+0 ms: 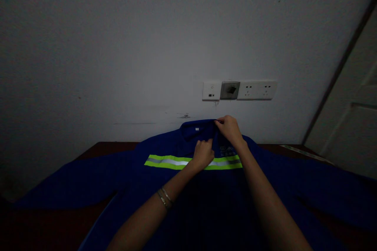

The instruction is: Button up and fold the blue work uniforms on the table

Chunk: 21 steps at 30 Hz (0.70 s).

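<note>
A dark blue work jacket lies spread on a table, its sleeves stretched to both sides and its collar towards the wall. Across the chest runs a yellow-green and silver reflective strip. My right hand pinches the right side of the collar between thumb and fingers. Just below the collar, my left hand is closed at the front opening, over the strip, with its fingertips partly hidden. Two bracelets circle the left wrist. A small white label shows inside the neck.
Beyond the table's dark red top rises a grey wall. White sockets and a grey switch plate are set in it. A pale door stands at the right, near a thin strip on the table.
</note>
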{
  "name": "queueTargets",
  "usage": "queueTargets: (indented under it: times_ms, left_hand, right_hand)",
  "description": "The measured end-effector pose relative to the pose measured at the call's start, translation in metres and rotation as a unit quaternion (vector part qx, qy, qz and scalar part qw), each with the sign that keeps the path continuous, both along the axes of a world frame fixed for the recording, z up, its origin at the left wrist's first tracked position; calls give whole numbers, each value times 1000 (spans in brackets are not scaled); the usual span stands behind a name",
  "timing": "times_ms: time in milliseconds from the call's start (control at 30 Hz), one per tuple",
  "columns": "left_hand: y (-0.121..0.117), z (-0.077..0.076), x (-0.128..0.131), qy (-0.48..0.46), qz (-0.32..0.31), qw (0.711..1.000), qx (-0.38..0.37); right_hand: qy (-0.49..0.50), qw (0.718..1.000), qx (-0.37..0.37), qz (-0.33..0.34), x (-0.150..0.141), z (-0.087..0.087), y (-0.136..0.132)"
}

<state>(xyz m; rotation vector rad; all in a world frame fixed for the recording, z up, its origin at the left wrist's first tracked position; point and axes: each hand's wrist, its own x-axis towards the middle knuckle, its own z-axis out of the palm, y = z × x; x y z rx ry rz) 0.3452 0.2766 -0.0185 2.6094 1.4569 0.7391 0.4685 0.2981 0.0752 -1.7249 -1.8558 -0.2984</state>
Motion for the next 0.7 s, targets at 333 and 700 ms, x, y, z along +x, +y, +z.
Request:
queueTargets:
  times_ms: [333,700]
  left_hand:
    - [6,57,-46,-22,6,997,-73]
    - [58,35,-102,-93,164,982,30]
  right_hand:
    - [-16,1000,9,-16,1,-2,3]
    - [-66,996,-53,-12,-1,9,-13]
